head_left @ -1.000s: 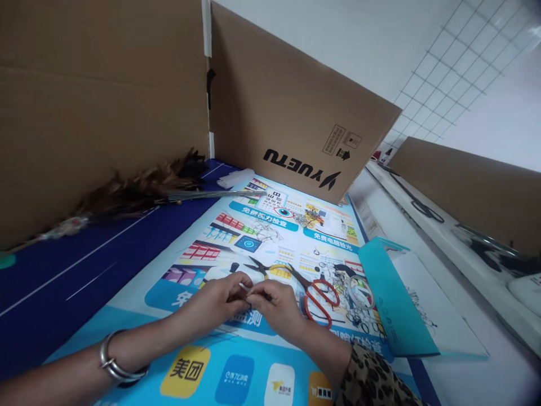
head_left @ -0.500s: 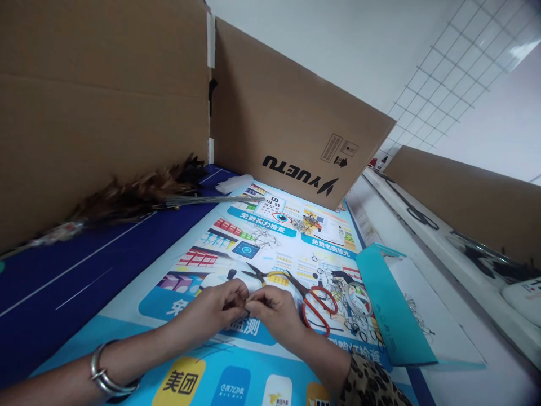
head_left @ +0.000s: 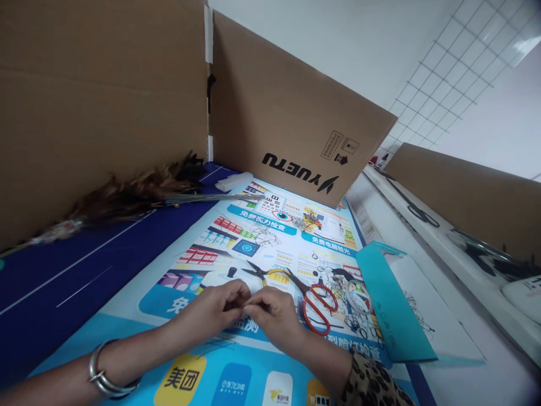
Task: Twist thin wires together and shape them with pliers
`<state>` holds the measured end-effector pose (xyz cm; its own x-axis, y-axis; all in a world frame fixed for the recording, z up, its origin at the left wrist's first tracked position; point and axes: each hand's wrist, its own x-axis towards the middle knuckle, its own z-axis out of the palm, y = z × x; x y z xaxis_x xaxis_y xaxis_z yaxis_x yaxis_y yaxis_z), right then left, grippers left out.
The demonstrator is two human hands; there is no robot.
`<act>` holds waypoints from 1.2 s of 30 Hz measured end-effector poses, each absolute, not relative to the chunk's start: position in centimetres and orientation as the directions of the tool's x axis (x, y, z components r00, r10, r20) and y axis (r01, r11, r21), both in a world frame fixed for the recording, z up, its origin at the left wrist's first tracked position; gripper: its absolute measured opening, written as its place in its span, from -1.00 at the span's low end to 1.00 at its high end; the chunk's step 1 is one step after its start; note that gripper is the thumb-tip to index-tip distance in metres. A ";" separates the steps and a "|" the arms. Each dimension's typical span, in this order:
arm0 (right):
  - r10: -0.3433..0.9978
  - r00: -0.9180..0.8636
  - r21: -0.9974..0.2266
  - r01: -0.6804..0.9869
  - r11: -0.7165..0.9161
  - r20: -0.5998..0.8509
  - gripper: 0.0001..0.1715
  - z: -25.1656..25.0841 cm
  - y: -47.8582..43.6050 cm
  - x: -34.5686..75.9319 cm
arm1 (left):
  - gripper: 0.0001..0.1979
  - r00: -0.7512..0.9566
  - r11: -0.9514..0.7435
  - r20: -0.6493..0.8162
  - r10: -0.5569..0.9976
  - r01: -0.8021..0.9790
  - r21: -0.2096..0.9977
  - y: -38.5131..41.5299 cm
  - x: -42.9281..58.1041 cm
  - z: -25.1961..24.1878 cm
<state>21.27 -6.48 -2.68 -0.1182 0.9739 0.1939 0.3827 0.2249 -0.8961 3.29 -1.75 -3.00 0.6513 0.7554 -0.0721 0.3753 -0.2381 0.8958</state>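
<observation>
Two hands are at work over one printed sheet [head_left: 127, 313]. Left hand [head_left: 228, 301]: fingers curled, thumb set near the forefinger. Right hand [head_left: 268, 313]: likewise, its fingertips touching or nearly touching the left's. Whether either hand is clamped on a part cannot be told; any workpiece would lie between the fingertips — hidden or too small to resolve.

Progress, as judged: handling is under way and not complete. No tool is in either hand. No finished item can be identified with certainty, so the amount remaining cannot be determined.

Inventory, left to right:
One bangle [head_left: 93, 366], on the left wrist; number of bands unclear.
One feather bundle [head_left: 143, 183], lying well apart from the hands.
Several thin strands [head_left: 220, 344], on the sheet below the hands; not countable.
One white block [head_left: 234, 181], beyond the bundle's stems.
One pair of pliers [head_left: 264, 275], just past the hands.
Two wire tangles [head_left: 266, 237], farther off.
One pair of scissors [head_left: 305, 290], red-handled, beside the right hand.
One loop pile [head_left: 359, 324]; loops overlap — count not possible.
One ring [head_left: 348, 299], lying at the pile.
One teal box [head_left: 386, 304], with more wire pieces inside, uncounted.
</observation>
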 end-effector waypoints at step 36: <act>0.997 -0.063 -0.998 -0.054 -0.041 -0.038 -0.75 -0.8 -6.7 21.0 | -0.64 0.752 0.268 -0.208 0.625 0.043 0.962 -1.8 3.3 -3.0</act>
<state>21.01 -6.71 -0.77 -0.0633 0.9973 -0.0377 -0.0536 -0.0411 -0.9977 3.27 -1.82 -2.98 0.7521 0.6254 -0.2078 0.0429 0.2682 0.9624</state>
